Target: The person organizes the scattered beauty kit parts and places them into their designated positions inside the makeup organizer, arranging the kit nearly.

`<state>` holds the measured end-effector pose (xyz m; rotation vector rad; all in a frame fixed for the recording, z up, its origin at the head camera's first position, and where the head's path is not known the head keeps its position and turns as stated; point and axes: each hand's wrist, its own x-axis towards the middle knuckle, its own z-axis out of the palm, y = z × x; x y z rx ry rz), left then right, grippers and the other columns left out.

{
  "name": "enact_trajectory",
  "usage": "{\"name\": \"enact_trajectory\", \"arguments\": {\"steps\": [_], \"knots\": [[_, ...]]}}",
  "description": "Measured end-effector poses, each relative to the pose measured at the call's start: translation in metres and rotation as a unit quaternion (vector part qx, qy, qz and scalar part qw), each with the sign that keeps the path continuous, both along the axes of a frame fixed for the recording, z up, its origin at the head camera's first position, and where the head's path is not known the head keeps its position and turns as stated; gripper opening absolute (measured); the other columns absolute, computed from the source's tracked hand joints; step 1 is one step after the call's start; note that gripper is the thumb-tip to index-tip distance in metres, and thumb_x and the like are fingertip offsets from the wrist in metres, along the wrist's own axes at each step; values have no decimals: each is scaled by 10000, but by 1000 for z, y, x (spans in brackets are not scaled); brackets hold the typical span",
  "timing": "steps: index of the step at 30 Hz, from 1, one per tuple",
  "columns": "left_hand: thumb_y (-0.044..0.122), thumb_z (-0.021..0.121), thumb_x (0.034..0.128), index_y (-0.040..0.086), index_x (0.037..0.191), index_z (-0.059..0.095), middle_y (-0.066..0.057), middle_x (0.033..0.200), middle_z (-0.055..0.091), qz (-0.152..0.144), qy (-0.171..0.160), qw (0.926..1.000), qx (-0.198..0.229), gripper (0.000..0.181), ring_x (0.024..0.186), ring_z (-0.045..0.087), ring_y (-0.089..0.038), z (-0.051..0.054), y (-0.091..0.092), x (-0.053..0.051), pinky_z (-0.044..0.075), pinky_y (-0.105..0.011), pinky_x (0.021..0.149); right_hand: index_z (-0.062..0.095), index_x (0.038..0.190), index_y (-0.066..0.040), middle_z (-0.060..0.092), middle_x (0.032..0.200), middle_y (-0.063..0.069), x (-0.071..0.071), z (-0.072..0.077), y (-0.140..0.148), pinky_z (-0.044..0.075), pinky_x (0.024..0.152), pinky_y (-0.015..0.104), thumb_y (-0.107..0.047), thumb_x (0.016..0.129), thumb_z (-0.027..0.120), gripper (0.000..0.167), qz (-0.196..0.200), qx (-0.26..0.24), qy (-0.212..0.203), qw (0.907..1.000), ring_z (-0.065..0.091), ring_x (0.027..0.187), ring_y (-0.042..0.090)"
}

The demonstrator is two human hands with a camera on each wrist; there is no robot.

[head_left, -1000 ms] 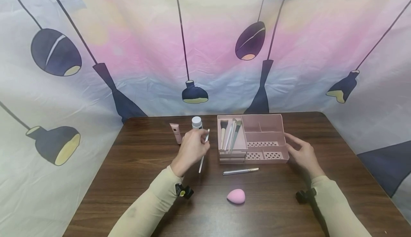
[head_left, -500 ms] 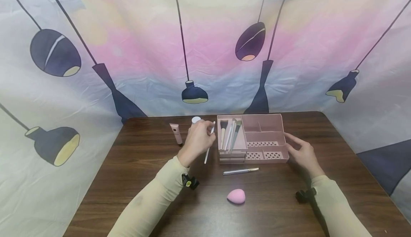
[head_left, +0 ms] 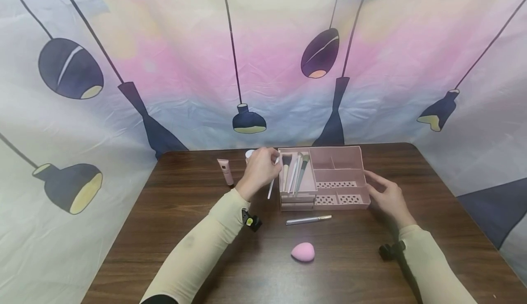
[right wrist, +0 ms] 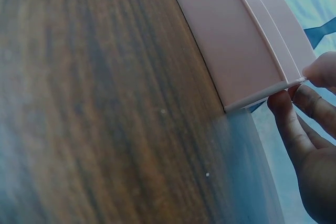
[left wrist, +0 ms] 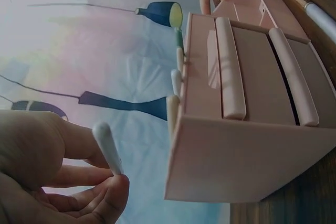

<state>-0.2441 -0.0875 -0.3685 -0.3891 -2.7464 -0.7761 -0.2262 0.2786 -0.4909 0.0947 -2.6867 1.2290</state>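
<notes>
Pinched in the left hand (head_left: pixel 260 167) is a thin white-handled stick (head_left: pixel 271 188), its lower end hanging down beside the pink organizer's left side. The left wrist view shows the fingertips of that hand (left wrist: pixel 68 171) round the white handle (left wrist: pixel 107 148), apart from the organizer (left wrist: pixel 236 161). Several brushes (head_left: pixel 302 175) lie in the organizer's left tray. At the organizer's right side (head_left: pixel 366 194) is the right hand (head_left: pixel 389 198); in the right wrist view its thumb and fingers (right wrist: pixel 310 135) touch the pink edge (right wrist: pixel 262 95) from both sides.
On the wooden table (head_left: pixel 185 258), a silver brush (head_left: pixel 309 220) lies before the organizer, with a pink sponge (head_left: pixel 303 252) nearer. A pink tube (head_left: pixel 226 172) stands left of the left hand; a white-capped bottle (head_left: pixel 249 154) is mostly hidden behind it. A printed cloth (head_left: pixel 185 66) hangs behind.
The left hand has moved right and a little away from the body with the white stick, close to the organizer's left edge. The right hand and the organizer have stayed in place.
</notes>
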Motion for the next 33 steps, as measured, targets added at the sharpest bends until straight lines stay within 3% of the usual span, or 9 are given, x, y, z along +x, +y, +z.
{"name": "enact_trajectory", "arguments": {"steps": [5,13,17,20,26,33], "knots": [[108,700,817,24,1028,730,-72,896,721,63,-9,10000,-53,230,853,667,-235,-2,3,-8,542,-362,736,545,1395,-135,529,1390,232,-1,-1,1,413,713,145,-248,959,616,456,25,-85,-14,10000,569,1098,324],[140,682,837,36,1088,719,-84,976,726,67,-250,9997,25,275,908,671,-251,-1,14,-16,547,-371,772,556,1387,-147,536,1385,225,-2,-2,1,409,621,223,-234,958,615,442,-47,77,107,9999,542,840,263],[212,669,896,37,1100,717,-82,990,732,-5,-239,9994,239,273,914,676,-235,-2,18,-19,541,-354,799,544,1396,-142,530,1391,227,-1,-2,1,420,684,158,-252,962,609,453,35,-15,53,10000,609,1013,342],[215,663,908,28,1105,716,-82,975,733,-44,-182,9993,328,277,915,672,-233,-4,17,-19,533,-356,819,542,1398,-138,533,1387,229,-1,-2,2,429,721,119,-245,962,611,454,75,-71,42,9999,593,1134,361],[194,678,894,21,1108,714,-79,949,737,-91,-48,9995,314,277,880,676,-226,-5,14,-17,531,-363,806,549,1393,-153,541,1380,226,-2,-2,1,429,617,207,-235,961,610,445,-31,36,56,10000,579,899,264],[197,684,880,30,1063,724,-66,942,739,-186,-68,9995,249,251,866,678,-205,-7,11,-14,526,-341,792,549,1391,-134,546,1369,237,-1,-2,0,436,641,196,-201,959,607,441,-19,-4,43,10000,599,1000,306]]}}
